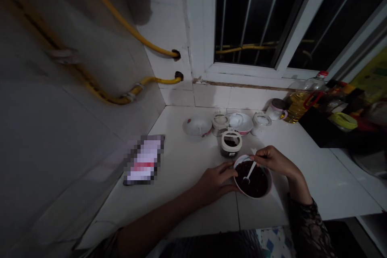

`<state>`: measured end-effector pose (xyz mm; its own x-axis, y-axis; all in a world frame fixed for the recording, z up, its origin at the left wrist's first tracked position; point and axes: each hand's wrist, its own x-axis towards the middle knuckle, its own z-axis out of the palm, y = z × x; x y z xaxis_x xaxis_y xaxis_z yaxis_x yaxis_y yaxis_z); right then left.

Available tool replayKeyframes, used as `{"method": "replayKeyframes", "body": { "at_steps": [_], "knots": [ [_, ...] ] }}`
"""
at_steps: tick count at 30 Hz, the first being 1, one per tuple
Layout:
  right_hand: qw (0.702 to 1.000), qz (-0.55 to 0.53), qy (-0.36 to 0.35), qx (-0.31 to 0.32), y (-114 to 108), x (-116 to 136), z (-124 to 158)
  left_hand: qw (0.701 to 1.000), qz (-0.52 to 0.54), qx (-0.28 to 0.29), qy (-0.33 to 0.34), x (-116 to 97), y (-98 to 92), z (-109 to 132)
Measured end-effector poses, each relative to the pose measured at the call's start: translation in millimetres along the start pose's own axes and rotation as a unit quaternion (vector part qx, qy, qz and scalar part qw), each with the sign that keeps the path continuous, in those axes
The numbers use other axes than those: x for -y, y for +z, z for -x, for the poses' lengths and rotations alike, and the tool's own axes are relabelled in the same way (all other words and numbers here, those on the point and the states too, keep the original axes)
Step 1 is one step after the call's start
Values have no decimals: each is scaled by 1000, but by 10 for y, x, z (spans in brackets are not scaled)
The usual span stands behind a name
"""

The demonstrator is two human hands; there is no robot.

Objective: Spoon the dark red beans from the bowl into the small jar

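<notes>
On the white tiled counter (181, 165), my left hand (216, 181) curls against the left wall of the small white, pink-rimmed bowl (253, 197) of dark paste, steadying it. My right hand (273, 160) pinches the white plastic spoon (250, 172) standing in the paste. I judge a hard stir could flick paste out or knock the open round jar (230, 145) just behind.

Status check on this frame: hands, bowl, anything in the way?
Left hand grips bowl at its side. Right hand holds white spoon in its dark contents. Jar close behind bowl.
</notes>
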<state>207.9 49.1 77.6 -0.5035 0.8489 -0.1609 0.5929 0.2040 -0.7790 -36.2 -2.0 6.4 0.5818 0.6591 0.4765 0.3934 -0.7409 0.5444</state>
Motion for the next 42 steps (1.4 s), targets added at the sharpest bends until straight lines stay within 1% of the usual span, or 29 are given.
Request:
{"method": "replayKeyframes", "body": {
  "at_steps": [3,8,14,20,23,26,28,29,31,33,34,35,36,38,39,40,42],
  "knots": [
    [1000,-11,8,4,-5,18,-5,1000,2,-1,5,-5,-2,-4],
    [999,-22,7,-28,-55,3,-11,1000,4,-2,7,7,10,3],
    [997,-33,27,-65,-101,-52,-23,1000,6,-7,20,16,11,7],
    [994,-59,50,-72,-97,-76,-45,999,18,-19,30,-3,-8,-12],
    [991,-82,60,-89,-96,-64,-53,999,25,-22,31,3,1,-9],
    [980,-135,79,-120,-83,-38,-98,999,25,-22,28,18,15,3],
    [967,-171,81,-169,-60,-6,-151,999,20,-23,26,24,21,10],
    [960,-176,73,-205,-42,16,-179,999,18,-23,26,24,21,11],
    [944,-144,35,-295,7,70,-231,999,14,-24,29,19,15,9],
    [923,-57,-21,-380,73,127,-267,999,16,-26,31,10,6,2],
    [913,1,-51,-405,110,153,-278,999,17,-27,32,6,2,-1],
    [905,64,-81,-413,147,173,-285,999,18,-28,32,2,-1,-4],
    [898,127,-108,-407,181,189,-290,999,18,-28,31,0,-2,-6],
    [886,230,-147,-374,231,205,-292,999,15,-26,28,0,-1,-7],
    [880,262,-158,-363,242,207,-288,999,14,-24,26,2,3,-6],
    [876,275,-166,-361,241,207,-279,999,14,-22,24,5,6,-4],
    [876,248,-168,-378,199,202,-243,999,16,-19,23,12,15,1]
  ]
}}
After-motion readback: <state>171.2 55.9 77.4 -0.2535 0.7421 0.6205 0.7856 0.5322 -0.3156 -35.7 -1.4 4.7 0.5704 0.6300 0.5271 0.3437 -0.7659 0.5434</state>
